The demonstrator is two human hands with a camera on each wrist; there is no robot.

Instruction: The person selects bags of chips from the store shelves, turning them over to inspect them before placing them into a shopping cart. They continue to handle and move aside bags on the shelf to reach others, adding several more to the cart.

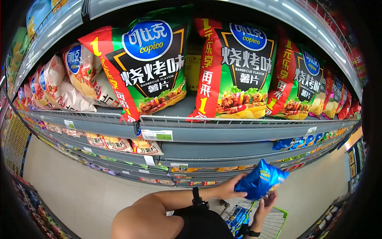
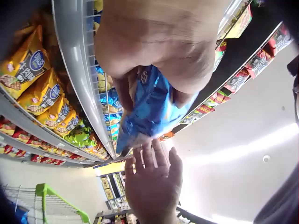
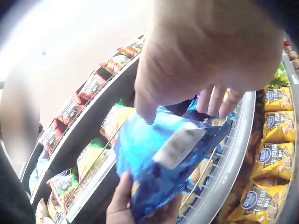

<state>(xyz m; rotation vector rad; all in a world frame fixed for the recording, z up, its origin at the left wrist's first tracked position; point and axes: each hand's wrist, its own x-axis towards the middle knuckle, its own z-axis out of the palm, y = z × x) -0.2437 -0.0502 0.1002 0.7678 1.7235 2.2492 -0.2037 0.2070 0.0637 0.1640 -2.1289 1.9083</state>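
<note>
A shiny blue bag of chips (image 1: 259, 181) is held up over the aisle, in front of the lower shelves. My left hand (image 1: 230, 188) grips it by one side, thumb and fingers on opposite faces in the left wrist view. At the bag's other end is my right hand (image 1: 266, 205). Its fingers (image 2: 148, 151) are extended, with the tips right at the bag's edge. A white printed label (image 3: 179, 145) shows on the bag's face in the right wrist view.
A shopping cart (image 1: 285, 218) with green trim stands below my hands, with blue packets (image 1: 241, 217) inside. Ahead, a shelf (image 1: 223, 133) with a wire lip carries large barbecue chip bags (image 1: 246, 71). Yellow chip bags (image 3: 275, 156) line another shelf.
</note>
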